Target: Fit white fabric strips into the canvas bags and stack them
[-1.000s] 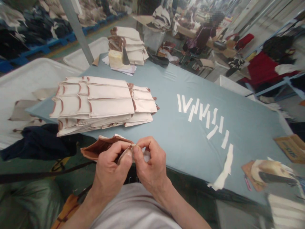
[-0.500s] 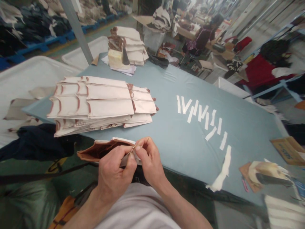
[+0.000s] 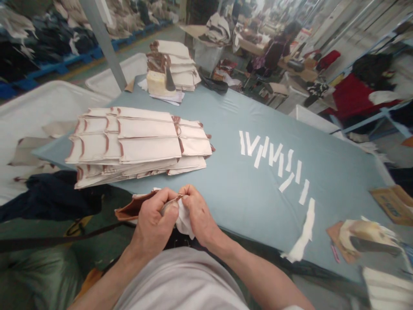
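Pinches brown-lined canvas pouch (image 3: 129, 210) by one end, with left hand (image 3: 153, 216) and right hand (image 3: 199, 215) close together, both clamped on it — at near edge of blue-topped table (image 3: 254, 211). Could slip or tear if tugged unevenly — could snag white cloth (image 3: 185, 220) dangling beneath.

Soft, diffuse light, seemingly from above, evenly brightens the flat blue-green cloth-covered table (image 3: 238, 189) and the layered cream fabric pieces with brown edges (image 3: 148, 129), while the floor below it sinks into dim shadow. A weak sheen marks the crumpled dark-green plastic bag (image 3: 48, 275). Contrast is low and hazy; the far background smears into softness, with coarse pixel blocks over the distant seated person (image 3: 274, 51). Wide-angle stretching tilts the straight grey metal post (image 3: 105, 43), and the outer edges look blurred.
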The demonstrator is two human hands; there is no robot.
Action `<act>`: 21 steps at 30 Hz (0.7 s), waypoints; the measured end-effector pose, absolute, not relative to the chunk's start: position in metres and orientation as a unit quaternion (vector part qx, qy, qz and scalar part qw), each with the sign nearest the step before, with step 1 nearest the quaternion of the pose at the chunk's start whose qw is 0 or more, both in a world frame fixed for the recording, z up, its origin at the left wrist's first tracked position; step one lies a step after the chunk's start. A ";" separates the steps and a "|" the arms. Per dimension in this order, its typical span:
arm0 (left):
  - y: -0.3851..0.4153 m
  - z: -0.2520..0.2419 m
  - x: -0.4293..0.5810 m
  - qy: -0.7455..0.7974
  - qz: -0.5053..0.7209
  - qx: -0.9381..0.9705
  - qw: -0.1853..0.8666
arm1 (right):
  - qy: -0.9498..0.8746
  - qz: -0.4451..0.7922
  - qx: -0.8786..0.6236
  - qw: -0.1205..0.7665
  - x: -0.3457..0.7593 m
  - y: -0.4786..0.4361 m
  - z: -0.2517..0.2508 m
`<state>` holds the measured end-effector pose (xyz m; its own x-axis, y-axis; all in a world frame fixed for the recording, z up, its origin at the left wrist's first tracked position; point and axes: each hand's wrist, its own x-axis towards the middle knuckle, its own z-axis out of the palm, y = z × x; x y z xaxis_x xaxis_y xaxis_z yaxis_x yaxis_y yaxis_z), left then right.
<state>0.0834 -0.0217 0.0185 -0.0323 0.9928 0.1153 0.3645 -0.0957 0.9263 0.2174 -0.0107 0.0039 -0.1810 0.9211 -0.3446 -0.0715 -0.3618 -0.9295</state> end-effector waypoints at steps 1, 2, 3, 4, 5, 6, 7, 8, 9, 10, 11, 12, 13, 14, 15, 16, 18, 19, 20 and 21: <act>-0.019 0.020 0.081 0.565 0.438 0.591 0.373 | -0.427 0.639 -0.512 0.384 0.218 -0.008 0.007; -0.017 0.020 0.079 0.560 0.440 0.584 0.391 | -0.434 0.635 -0.511 0.383 0.217 -0.006 0.011; -0.016 0.020 0.076 0.553 0.441 0.575 0.412 | -0.443 0.632 -0.509 0.382 0.217 -0.004 0.014; -0.014 0.020 0.073 0.542 0.447 0.563 0.436 | -0.450 0.629 -0.504 0.384 0.216 -0.003 0.016; -0.013 0.019 0.070 0.526 0.457 0.551 0.460 | -0.454 0.631 -0.493 0.390 0.216 -0.003 0.017; -0.011 0.018 0.067 0.504 0.468 0.539 0.487 | -0.454 0.638 -0.477 0.400 0.215 -0.003 0.017; -0.010 0.018 0.064 0.479 0.478 0.528 0.513 | -0.452 0.650 -0.456 0.406 0.216 -0.003 0.016; -0.009 0.018 0.062 0.455 0.483 0.521 0.537 | -0.450 0.666 -0.434 0.406 0.217 -0.002 0.014; -0.008 0.020 0.061 0.436 0.482 0.518 0.556 | -0.450 0.678 -0.417 0.406 0.220 0.000 0.011; -0.007 0.023 0.060 0.426 0.474 0.522 0.568 | -0.456 0.676 -0.408 0.411 0.225 0.002 0.010; -0.006 0.027 0.060 0.424 0.459 0.532 0.571 | -0.470 0.656 -0.407 0.427 0.230 0.006 0.009; -0.005 0.032 0.060 0.427 0.445 0.549 0.564 | -0.493 0.619 -0.411 0.452 0.237 0.011 0.011; -0.003 0.038 0.061 0.433 0.435 0.568 0.549 | -0.526 0.570 -0.409 0.481 0.244 0.016 0.014; -0.001 0.043 0.061 0.436 0.428 0.590 0.528 | -0.566 0.524 -0.394 0.499 0.250 0.021 0.019; 0.000 0.048 0.062 0.436 0.423 0.612 0.506 | -0.613 0.490 -0.368 0.498 0.255 0.026 0.025; 0.001 0.052 0.062 0.435 0.421 0.632 0.483 | -0.664 0.463 -0.334 0.483 0.259 0.031 0.032; 0.004 0.060 0.061 0.433 0.414 0.666 0.444 | -0.756 0.403 -0.269 0.440 0.264 0.040 0.045; 0.004 0.064 0.061 0.433 0.406 0.682 0.427 | -0.792 0.370 -0.245 0.419 0.265 0.045 0.050; 0.005 0.067 0.060 0.434 0.395 0.698 0.410 | -0.820 0.337 -0.231 0.400 0.265 0.050 0.054; 0.005 0.071 0.059 0.436 0.384 0.712 0.394 | -0.842 0.306 -0.225 0.383 0.266 0.054 0.057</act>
